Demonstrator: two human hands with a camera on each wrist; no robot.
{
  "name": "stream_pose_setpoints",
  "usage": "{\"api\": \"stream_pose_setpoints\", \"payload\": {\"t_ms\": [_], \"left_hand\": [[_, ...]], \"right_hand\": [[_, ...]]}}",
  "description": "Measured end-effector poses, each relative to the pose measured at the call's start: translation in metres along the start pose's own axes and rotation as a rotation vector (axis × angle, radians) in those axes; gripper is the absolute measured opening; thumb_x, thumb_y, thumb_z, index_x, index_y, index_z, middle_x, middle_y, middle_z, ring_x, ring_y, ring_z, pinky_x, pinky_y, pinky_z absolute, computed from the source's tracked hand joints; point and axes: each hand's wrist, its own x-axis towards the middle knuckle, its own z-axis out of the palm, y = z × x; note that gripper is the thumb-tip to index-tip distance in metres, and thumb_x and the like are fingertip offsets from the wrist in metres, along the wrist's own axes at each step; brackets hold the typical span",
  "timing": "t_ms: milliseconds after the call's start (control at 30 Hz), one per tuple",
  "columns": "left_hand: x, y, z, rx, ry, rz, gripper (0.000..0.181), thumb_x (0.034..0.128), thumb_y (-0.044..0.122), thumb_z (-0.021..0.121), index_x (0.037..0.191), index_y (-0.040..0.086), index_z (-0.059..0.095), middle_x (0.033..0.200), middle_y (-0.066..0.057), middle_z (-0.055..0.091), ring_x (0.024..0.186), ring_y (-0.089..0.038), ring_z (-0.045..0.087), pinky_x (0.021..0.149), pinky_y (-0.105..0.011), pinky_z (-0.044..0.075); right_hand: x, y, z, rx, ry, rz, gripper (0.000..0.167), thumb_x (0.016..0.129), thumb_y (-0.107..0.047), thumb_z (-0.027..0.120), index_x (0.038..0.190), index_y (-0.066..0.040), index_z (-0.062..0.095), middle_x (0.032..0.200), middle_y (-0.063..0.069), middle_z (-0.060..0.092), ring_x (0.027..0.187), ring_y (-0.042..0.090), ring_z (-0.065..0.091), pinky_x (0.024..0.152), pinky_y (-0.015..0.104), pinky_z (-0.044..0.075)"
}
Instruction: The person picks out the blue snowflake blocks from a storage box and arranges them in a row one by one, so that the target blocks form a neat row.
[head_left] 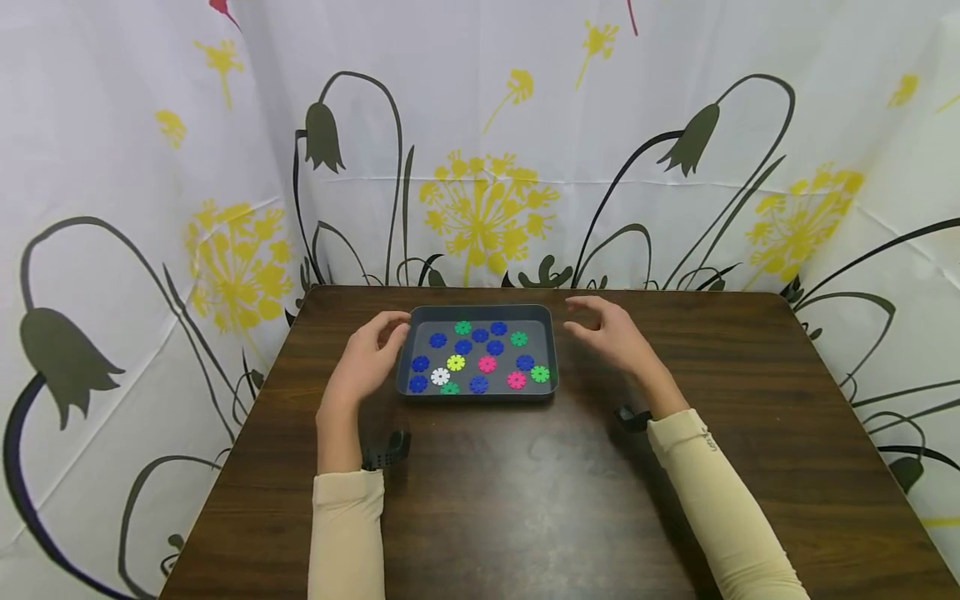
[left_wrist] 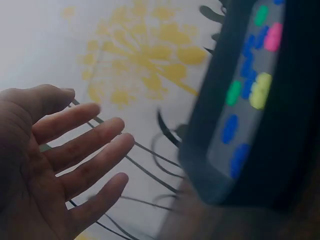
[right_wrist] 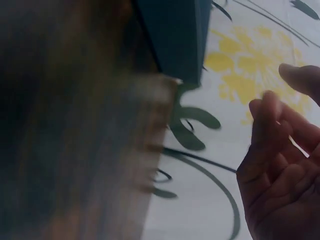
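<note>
Left hand (head_left: pixel 365 358) and right hand (head_left: pixel 611 333), relaxed, free, beside a tray (head_left: pixel 480 315) cut off in both wrist views.

A white, flower-printed curtain (head_left: pixel 555 117) hangs behind and beside a dark, softly gleaming wooden table (head_left: pixel 517 483).

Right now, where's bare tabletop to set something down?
Free: the tabletop in front of the tray, between left sleeve and right sleeve, and from right sleeve to the tabletop's right edge. Crowded: inside the tray, scattered with coloured discs; left hand and right hand flank its ends.
</note>
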Motion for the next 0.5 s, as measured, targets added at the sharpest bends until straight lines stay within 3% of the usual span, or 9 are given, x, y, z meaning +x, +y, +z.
{"api": "stream_pose_setpoints", "payload": {"t_ms": [200,333,500], "left_hand": [[0.001,-0.027,0.015,0.019,0.034,-0.058,0.054,0.1152,0.034,0.051,0.163,0.010,0.041,0.137,-0.020,0.063,0.125,-0.037,0.061,0.107,-0.058,0.052],[0.002,-0.036,0.023,0.041,0.002,-0.105,0.059,0.1140,0.032,0.053,0.164,0.005,0.038,0.137,-0.023,0.054,0.124,-0.037,0.057,0.106,-0.057,0.051],[0.004,-0.048,0.030,0.031,-0.031,-0.168,0.066,0.1129,0.030,0.055,0.167,0.004,0.029,0.148,-0.027,0.047,0.136,-0.041,0.052,0.116,-0.060,0.047]], "right_hand": [[0.000,0.005,0.026,0.015,-0.109,-0.047,0.049,0.101,-0.026,0.078,0.144,-0.005,0.067,0.137,0.016,0.071,0.088,0.028,0.060,0.078,0.039,0.053],[0.001,0.008,0.038,0.018,-0.151,-0.065,0.049,0.100,-0.023,0.079,0.144,-0.004,0.068,0.135,0.015,0.073,0.110,0.031,0.067,0.094,0.048,0.058],[0.004,0.009,0.051,-0.024,-0.196,-0.058,0.049,0.100,-0.025,0.079,0.144,-0.006,0.068,0.135,0.013,0.074,0.110,0.035,0.067,0.103,0.054,0.055]]}}
